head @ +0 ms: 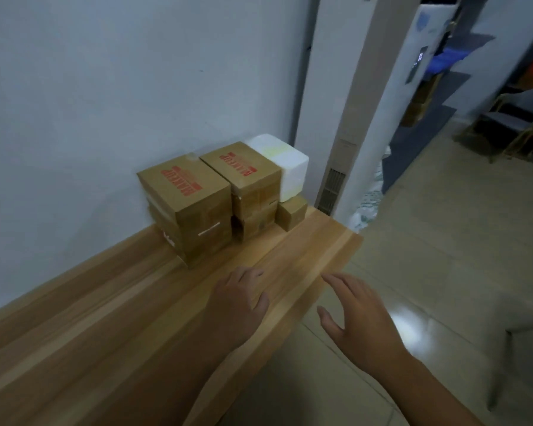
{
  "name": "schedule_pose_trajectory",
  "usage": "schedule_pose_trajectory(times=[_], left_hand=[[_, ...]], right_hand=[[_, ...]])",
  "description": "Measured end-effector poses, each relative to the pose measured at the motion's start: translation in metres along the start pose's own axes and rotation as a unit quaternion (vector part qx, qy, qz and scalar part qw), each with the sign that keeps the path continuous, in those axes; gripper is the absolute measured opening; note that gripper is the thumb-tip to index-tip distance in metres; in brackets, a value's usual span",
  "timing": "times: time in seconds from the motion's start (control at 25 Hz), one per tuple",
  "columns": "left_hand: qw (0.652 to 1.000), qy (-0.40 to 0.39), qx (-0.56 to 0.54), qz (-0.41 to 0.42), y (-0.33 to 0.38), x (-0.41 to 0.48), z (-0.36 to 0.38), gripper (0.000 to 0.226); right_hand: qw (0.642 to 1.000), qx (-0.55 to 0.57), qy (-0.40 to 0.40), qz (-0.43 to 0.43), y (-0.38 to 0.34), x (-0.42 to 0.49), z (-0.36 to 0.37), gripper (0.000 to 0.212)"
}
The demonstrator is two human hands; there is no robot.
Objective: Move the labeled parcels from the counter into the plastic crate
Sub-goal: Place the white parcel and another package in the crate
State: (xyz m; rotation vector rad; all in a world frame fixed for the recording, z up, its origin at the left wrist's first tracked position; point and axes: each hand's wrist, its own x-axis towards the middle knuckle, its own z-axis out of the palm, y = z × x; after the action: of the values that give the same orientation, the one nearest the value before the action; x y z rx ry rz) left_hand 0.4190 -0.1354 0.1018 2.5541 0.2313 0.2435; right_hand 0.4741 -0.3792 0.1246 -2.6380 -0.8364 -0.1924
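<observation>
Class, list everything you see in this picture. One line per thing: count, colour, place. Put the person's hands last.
red-printed boxes: two, brown, side by side against the wall at the counter's far end
small box: one, brown, right of them on the counter
foam box: one, white, above the small box
counter: one, light wood, along the wall
wall: one, pale grey, behind the counter
tall unit: one, white, past the counter's end
floor: one, beige tiles, right of the counter
left hand: one, open, above the counter
right hand: one, open, beyond the counter's edge
</observation>
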Motion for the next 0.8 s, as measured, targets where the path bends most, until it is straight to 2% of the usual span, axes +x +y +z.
schedule_pose_trajectory(times=[0.2,0.44,0.6,0.8], left_hand=[[0.999,0.007,0.033,-0.035,0.022,0.078,0.034,0.044],[0.986,0.044,0.046,-0.151,0.061,0.147,0.073,0.046],[0.98,0.073,0.048,-0.179,0.077,0.178,0.079,0.046],[0.967,0.11,0.041,-0.227,0.059,0.21,0.077,0.047]], right_hand=[[0.997,0.05,-0.052,-0.024,0.07,0.07,0.022,0.071],[0.986,0.131,-0.09,-0.045,0.163,0.161,0.033,0.083],[0.986,0.135,-0.062,-0.079,0.189,0.235,0.038,0.098],[0.987,0.105,0.013,-0.121,0.177,0.351,0.056,0.107]])
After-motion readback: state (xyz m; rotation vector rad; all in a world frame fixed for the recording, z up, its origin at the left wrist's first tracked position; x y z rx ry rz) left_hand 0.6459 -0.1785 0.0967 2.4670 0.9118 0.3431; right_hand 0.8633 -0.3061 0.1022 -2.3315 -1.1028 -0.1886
